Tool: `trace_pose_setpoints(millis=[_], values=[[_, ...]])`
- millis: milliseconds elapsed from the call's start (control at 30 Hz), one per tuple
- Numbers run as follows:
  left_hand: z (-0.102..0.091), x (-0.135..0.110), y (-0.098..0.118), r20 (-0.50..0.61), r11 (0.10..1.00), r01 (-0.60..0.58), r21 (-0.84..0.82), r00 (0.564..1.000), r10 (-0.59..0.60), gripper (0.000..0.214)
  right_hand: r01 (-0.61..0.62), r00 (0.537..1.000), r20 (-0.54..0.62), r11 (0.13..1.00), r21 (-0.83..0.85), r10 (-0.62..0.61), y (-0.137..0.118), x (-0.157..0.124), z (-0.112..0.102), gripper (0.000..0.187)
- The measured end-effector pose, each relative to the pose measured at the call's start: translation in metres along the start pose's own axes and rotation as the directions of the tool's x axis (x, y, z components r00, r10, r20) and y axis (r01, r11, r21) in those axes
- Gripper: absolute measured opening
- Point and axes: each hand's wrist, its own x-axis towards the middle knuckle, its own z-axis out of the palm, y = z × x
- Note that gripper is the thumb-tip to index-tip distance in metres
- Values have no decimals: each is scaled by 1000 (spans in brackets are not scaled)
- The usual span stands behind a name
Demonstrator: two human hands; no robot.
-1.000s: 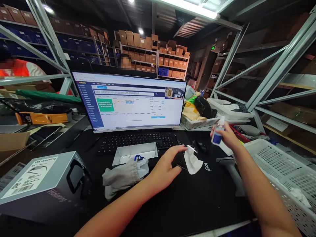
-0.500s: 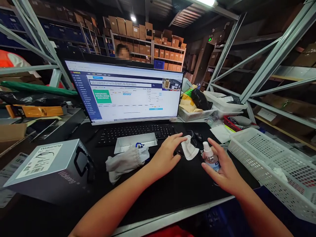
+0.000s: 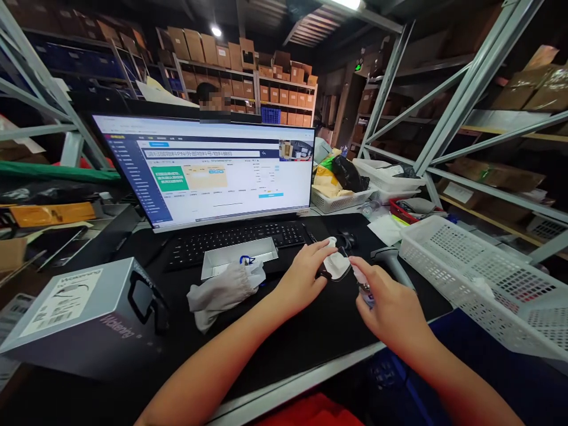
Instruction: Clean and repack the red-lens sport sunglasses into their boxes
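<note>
My left hand (image 3: 303, 278) rests on the black desk mat (image 3: 310, 337), its fingers pinched on a white wipe (image 3: 336, 262) that lies over a small dark item. My right hand (image 3: 385, 305) is curled around a small clear spray bottle (image 3: 362, 286), tilted with its nozzle toward the wipe. The two hands are almost touching. A pale cloth pouch (image 3: 224, 287) with a blue tag lies just left of my left hand, in front of a shallow metal tray (image 3: 238, 255).
A keyboard (image 3: 231, 238) and a lit monitor (image 3: 206, 167) stand behind the tray. A grey product box (image 3: 75, 313) sits at the left. A white plastic basket (image 3: 479, 278) stands at the right, a grey handheld scanner (image 3: 390, 260) beside it. A person is behind the monitor.
My right hand brought the spray bottle down from the upper right to just beside the wipe. My left hand stayed on the wipe. The camera view shifted slightly.
</note>
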Motion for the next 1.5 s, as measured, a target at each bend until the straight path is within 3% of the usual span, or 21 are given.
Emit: trace_pose_setpoints(millis=[200, 300, 367, 433, 533, 600, 700, 833, 933, 1067, 1200, 1267, 1333, 1433, 1500], values=[[4, 1, -5, -65, 998, 3, -68, 998, -7, 66, -20, 997, -71, 998, 57, 25, 1, -7, 5, 58], [5, 3, -10, -144, 979, 19, -201, 988, -49, 62, -35, 997, -63, 965, 261, 53, 0, -11, 6, 61], [5, 6, -12, -185, 916, 61, -397, 972, -145, 57, -72, 995, -25, 875, 478, 96, -4, -13, 7, 61], [4, 10, -12, -138, 742, 119, -660, 951, -275, 54, -148, 980, -1, 739, 657, 197, -10, -12, 8, 62], [2, 14, -10, 71, 343, 216, -914, 919, -389, 51, -236, 944, 38, 595, 768, 326, -19, -7, 10, 63], [2, 14, -9, 183, 159, 262, -952, 902, -390, 49, -271, 930, 50, 588, 762, 364, -23, -3, 11, 60], [5, 14, -12, 244, 50, 280, -959, 899, -364, 48, -326, 907, 36, 646, 690, 420, -23, 1, 13, 58], [12, 14, -21, 266, 0, 280, -960, 912, -312, 46, -408, 908, 131, 765, 498, 399, -17, -4, 13, 66], [15, 14, -25, 250, 2, 259, -966, 932, -264, 47, -348, 936, 213, 825, 445, 280, -16, -14, 9, 66], [14, 11, -25, 223, 72, 238, -969, 959, -174, 50, -263, 948, 285, 852, 453, 140, -18, -30, 5, 63], [13, 10, -20, 211, 169, 226, -959, 972, -101, 54, -238, 960, 248, 856, 460, 134, -20, -40, 12, 58], [15, 10, -16, 199, 240, 229, -943, 969, -144, 53, -207, 977, 146, 856, 473, 155, -21, -43, 18, 59], [20, 9, -10, 170, 294, 247, -923, 949, -265, 48, -141, 989, 28, 891, 431, 143, -24, -45, 25, 58], [25, 6, 0, 84, 296, 266, -917, 857, -509, 40, -45, 996, -61, 960, 276, 64, -29, -47, 32, 55], [26, 4, 6, 42, 272, 254, -928, 796, -604, 40, -17, 997, -68, 977, 212, 32, -32, -46, 35, 53]])
